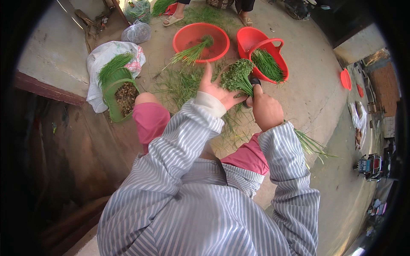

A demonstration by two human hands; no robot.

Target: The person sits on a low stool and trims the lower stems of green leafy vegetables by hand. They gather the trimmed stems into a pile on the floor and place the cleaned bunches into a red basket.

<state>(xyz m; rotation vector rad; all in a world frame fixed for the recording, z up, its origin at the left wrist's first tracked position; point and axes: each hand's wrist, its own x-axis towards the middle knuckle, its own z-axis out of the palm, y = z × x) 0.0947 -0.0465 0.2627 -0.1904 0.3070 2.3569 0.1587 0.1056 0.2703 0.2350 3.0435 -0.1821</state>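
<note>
My right hand (267,110) is closed around the stalks of a bunch of green flowering chive stems (237,75), whose budded heads point up and left. The pale stalk ends stick out below my right wrist. Beside the heads, my left hand (219,91) is spread with its fingers apart; whether it touches the bunch I cannot tell. Beyond my hands stands a round red plastic basin (177,40) with another tied-looking bunch (192,52) leaning over its near rim. A red plastic basket (283,65) to its right holds cut green stems (267,65).
Loose green stalks (182,84) litter the concrete floor. At left, a green basket (112,105) with brown lumps stands by a white woven sack (96,64). Filled plastic bags (137,32) lie behind. Another person's sandalled feet (173,20) are beyond the basin.
</note>
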